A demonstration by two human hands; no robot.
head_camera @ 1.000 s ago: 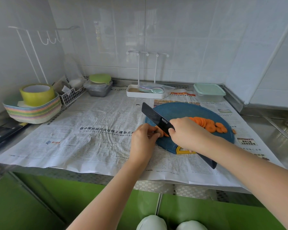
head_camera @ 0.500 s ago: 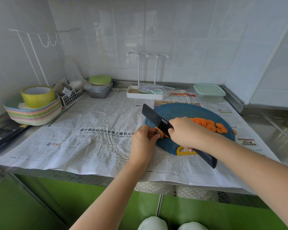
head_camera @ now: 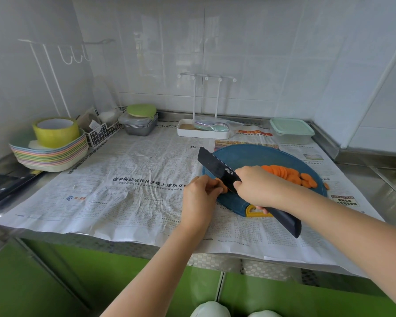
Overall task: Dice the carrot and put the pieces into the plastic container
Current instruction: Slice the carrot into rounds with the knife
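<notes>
White tiled walls (head_camera: 249,53) are seen from nine to three o'clock. A steel counter (head_camera: 380,191) is covered by newspaper (head_camera: 124,179); green cabinets (head_camera: 44,282) are set at six.

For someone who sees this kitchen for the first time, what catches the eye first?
The black knife in the right hand stands out, its blade over the carrot end that the left hand pinches on the blue cutting board. Bright orange slices lie fanned on its right side.

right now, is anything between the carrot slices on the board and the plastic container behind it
Only its mint lid, which sits closed on the plastic container. Between the carrot slices and it lie just bare blue cutting board and newspaper.
</notes>
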